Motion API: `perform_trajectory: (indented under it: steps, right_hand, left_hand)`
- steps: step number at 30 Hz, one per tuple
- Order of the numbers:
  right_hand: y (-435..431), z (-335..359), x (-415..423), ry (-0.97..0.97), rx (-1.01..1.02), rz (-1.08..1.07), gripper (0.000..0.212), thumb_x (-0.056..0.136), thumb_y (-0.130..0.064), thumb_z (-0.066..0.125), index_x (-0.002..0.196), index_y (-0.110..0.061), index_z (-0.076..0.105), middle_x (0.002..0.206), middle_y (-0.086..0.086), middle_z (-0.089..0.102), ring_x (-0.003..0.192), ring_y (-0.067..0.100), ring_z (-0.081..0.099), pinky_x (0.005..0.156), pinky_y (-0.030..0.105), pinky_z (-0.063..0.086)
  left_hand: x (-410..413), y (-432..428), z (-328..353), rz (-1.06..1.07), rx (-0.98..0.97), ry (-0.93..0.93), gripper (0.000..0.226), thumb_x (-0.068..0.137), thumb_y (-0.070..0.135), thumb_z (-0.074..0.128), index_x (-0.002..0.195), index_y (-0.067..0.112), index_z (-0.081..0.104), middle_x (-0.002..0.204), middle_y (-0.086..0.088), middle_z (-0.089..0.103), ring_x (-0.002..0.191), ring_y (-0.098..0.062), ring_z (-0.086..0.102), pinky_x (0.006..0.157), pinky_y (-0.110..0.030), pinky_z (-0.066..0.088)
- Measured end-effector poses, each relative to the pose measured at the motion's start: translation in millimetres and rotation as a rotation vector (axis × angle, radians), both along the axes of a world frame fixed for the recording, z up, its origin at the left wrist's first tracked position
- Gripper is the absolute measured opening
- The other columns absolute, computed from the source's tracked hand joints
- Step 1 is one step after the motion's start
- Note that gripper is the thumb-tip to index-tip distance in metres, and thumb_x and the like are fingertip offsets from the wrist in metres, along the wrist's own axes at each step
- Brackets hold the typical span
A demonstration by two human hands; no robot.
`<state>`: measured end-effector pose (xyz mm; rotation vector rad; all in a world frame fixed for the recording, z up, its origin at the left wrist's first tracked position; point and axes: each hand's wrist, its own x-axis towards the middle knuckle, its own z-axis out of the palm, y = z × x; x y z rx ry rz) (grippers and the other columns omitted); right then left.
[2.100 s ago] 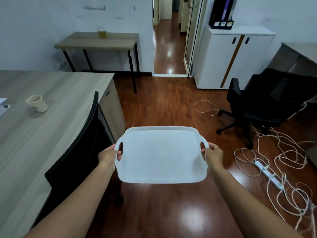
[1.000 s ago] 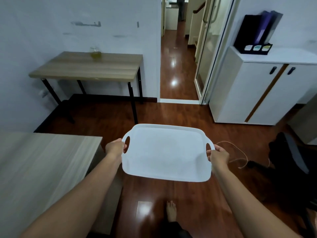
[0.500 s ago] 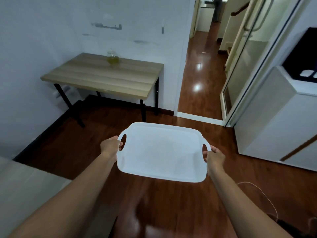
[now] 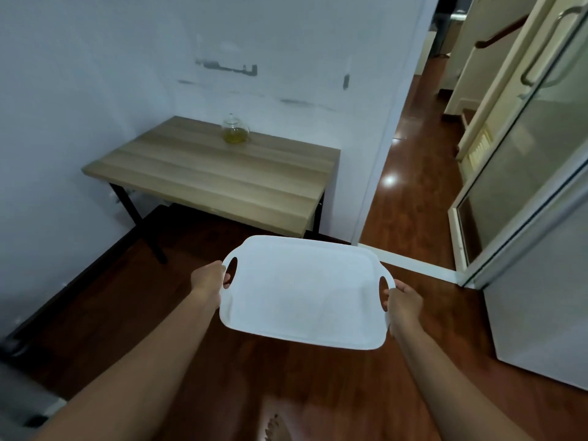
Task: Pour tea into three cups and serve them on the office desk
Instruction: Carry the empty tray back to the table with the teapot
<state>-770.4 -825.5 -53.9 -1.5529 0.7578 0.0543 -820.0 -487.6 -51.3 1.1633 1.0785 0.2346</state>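
Observation:
I carry a white plastic tray [image 4: 305, 291] level in front of me, with nothing on it. My left hand [image 4: 208, 280] grips its left handle cut-out and my right hand [image 4: 404, 302] grips the right one. A round glass teapot [image 4: 235, 130] with yellowish tea stands at the back of a small wooden side table [image 4: 216, 176] against the wall, ahead and slightly left of the tray. No cups are in view.
An open doorway [image 4: 410, 154] to a corridor lies right of the table. A glass door [image 4: 515, 148] and a white cabinet [image 4: 541, 307] stand on the right. Dark wooden floor [image 4: 111, 313] runs between me and the table.
I have turned away from the office desk and chair and walked toward the side table; table and teapot now appear larger and closer. Both hands keep their grip on the tray.

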Motion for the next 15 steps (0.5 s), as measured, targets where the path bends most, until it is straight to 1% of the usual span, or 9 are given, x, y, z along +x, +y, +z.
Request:
perform_trajectory:
  steps: [2,4,5,7,9,11,13,14,15]
  right_hand:
    - [23.6,1.2,33.0,0.000,-0.011,0.012,0.036,0.095,0.003,0.048,0.126,-0.007,0.063,0.109,0.012,0.067,0.077,0.017,0.058,0.071,0.032,0.047]
    - [44.2,0.4,61.5,0.001,-0.027,0.023,0.035,0.096,0.002,0.048,0.126,-0.007,0.063,0.108,0.010,0.067,0.078,0.018,0.059,0.063,0.028,0.047]
    - [56.1,0.5,77.9,0.003,-0.031,0.024,0.035,0.096,0.001,0.048,0.126,-0.008,0.063,0.105,0.009,0.067,0.077,0.018,0.059,0.059,0.027,0.045]
    - [78.5,1.0,104.6,0.013,-0.029,0.031,0.034,0.096,0.001,0.048,0.125,-0.009,0.064,0.097,0.004,0.066,0.073,0.016,0.057,0.057,0.026,0.043]
    - [98.6,0.6,127.2,0.018,-0.038,0.047,0.034,0.095,0.002,0.047,0.123,-0.008,0.064,0.091,0.002,0.064,0.072,0.014,0.056,0.059,0.028,0.044]
    - [120.6,3.0,148.1,0.011,-0.034,0.070,0.035,0.095,0.002,0.047,0.123,-0.009,0.065,0.096,0.004,0.064,0.072,0.014,0.056,0.066,0.031,0.046]
    - [147.1,-4.0,178.9,0.011,-0.026,0.096,0.037,0.093,0.002,0.048,0.125,-0.009,0.065,0.103,0.005,0.065,0.075,0.015,0.057,0.073,0.035,0.048]
    - [157.4,-3.9,188.6,0.013,-0.025,0.106,0.038,0.093,0.003,0.048,0.125,-0.009,0.065,0.104,0.006,0.066,0.075,0.016,0.057,0.074,0.035,0.049]
    - [169.4,-5.4,200.7,0.014,-0.022,0.115,0.039,0.092,0.003,0.048,0.125,-0.009,0.065,0.102,0.007,0.067,0.074,0.016,0.057,0.070,0.033,0.049]
  left_hand:
    - [31.2,21.4,2.4,-0.006,-0.006,0.001,0.010,0.090,-0.001,0.055,0.090,0.006,0.062,0.084,-0.009,0.059,0.076,-0.019,0.059,0.064,-0.035,0.050]
    - [57.7,40.2,4.9,-0.023,-0.009,0.001,0.012,0.091,-0.001,0.054,0.086,0.006,0.062,0.083,-0.008,0.059,0.079,-0.020,0.058,0.065,-0.034,0.048]
    - [72.2,50.9,5.1,-0.022,-0.008,-0.001,0.016,0.091,-0.001,0.054,0.080,0.008,0.061,0.081,-0.007,0.058,0.077,-0.019,0.057,0.063,-0.033,0.047]
    - [95.4,71.4,4.9,-0.013,-0.004,0.009,0.024,0.090,-0.003,0.053,0.071,0.011,0.056,0.074,-0.006,0.055,0.067,-0.018,0.053,0.059,-0.032,0.042]
    - [114.4,91.2,3.8,-0.032,-0.004,0.021,0.029,0.089,-0.004,0.052,0.064,0.012,0.050,0.068,-0.006,0.048,0.059,-0.019,0.044,0.055,-0.031,0.036]
    - [130.1,111.8,4.2,-0.067,0.016,0.029,0.034,0.087,-0.004,0.053,0.060,0.014,0.041,0.064,-0.005,0.040,0.057,-0.019,0.036,0.054,-0.030,0.030]
    - [149.2,138.1,3.0,-0.074,0.026,0.032,0.036,0.086,-0.002,0.053,0.060,0.016,0.036,0.064,-0.005,0.037,0.058,-0.018,0.034,0.054,-0.030,0.028]
    - [155.9,147.3,3.0,-0.083,0.038,0.033,0.037,0.086,-0.002,0.053,0.059,0.016,0.036,0.064,-0.005,0.037,0.058,-0.018,0.033,0.054,-0.029,0.027]
    - [163.4,158.3,3.9,-0.094,0.049,0.035,0.037,0.087,-0.001,0.053,0.059,0.016,0.036,0.064,-0.004,0.037,0.057,-0.017,0.033,0.053,-0.029,0.026]
